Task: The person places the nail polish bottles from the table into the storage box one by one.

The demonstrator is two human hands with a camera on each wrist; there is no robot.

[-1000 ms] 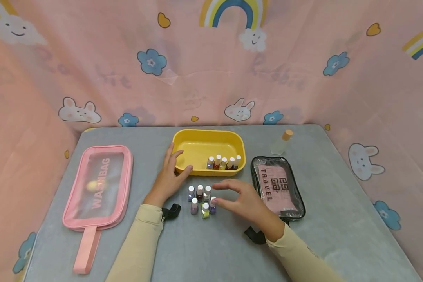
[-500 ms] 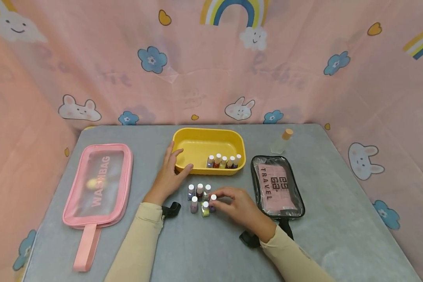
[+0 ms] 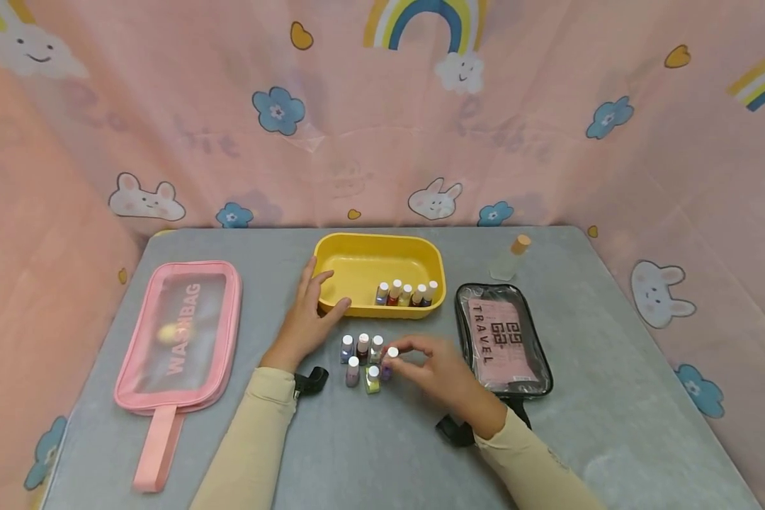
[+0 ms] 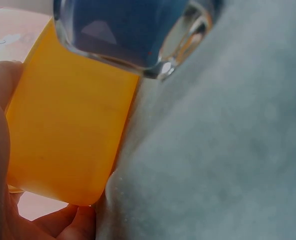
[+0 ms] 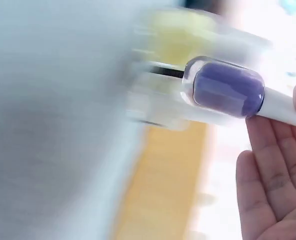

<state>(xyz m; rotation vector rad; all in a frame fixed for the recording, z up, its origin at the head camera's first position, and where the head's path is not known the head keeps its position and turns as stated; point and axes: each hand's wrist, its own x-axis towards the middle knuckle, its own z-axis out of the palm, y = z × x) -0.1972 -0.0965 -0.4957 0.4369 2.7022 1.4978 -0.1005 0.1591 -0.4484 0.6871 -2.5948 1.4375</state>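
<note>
While the left hand [image 3: 302,315] holds the tray [image 3: 350,265] at its 9 o'clock end, the right hand [image 3: 449,379] pinches the purple bottle [image 5: 228,87] by its cap.

Clocks in head view from purple bottle, 12 = far side: tray at 12, five bottles [image 3: 406,295] inside; pouch [image 3: 500,340] at 3, perfume [image 3: 504,265] at 2, pink bag [image 3: 178,336] at 9. Crowding it: clear bottle [image 3: 376,349] near 10-11, green bottle [image 3: 372,382] near 8; three more bottles [image 3: 353,372] further left. Right thumb and fingertips clamped on cap; body hangs below fingers, can't tell if base touches table [image 3: 644,439]. Left fingers and thumb spread apart around tray end. Purple bottle near upright, cap up; in right wrist view, long axis runs 9-10 to 3-4, cap at 3-4.
</note>
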